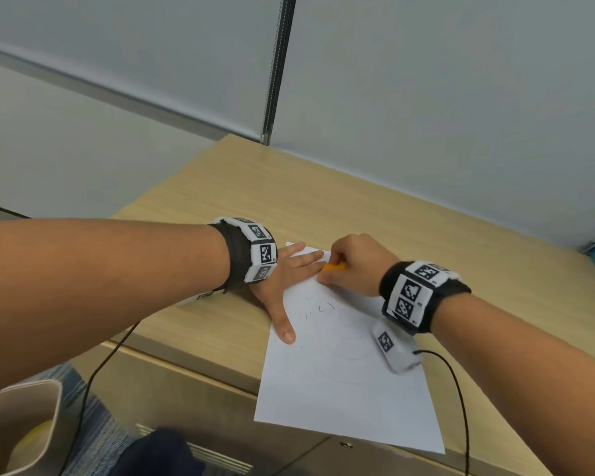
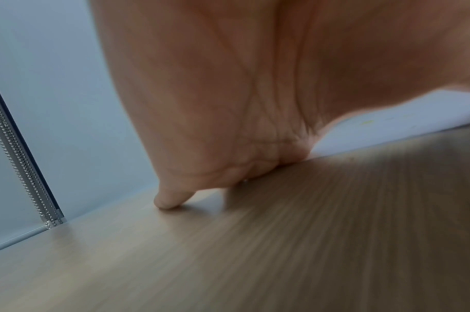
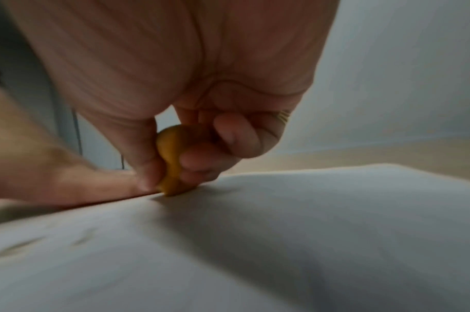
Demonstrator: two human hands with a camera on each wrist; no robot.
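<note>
A white sheet of paper (image 1: pixel 344 372) with faint pencil marks lies on the wooden desk (image 1: pixel 241 187), its near end hanging over the front edge. My left hand (image 1: pixel 289 280) lies flat on the sheet's left side, fingers straight and thumb spread toward me. In the left wrist view the left hand (image 2: pixel 228 126) rests on the desk (image 2: pixel 255 253), one fingertip touching the wood. My right hand (image 1: pixel 351 266) pinches a small orange eraser (image 1: pixel 335 267) near the sheet's far edge. In the right wrist view the eraser (image 3: pixel 172 160) is pressed onto the paper (image 3: pixel 281 242) between thumb and fingers.
Grey partition walls (image 1: pixel 426 97) with a metal post (image 1: pixel 277 70) close off the desk's far side. A black cable (image 1: pixel 461 400) runs from my right wrist over the desk's front. A beige container (image 1: pixel 21 427) sits on the floor at lower left.
</note>
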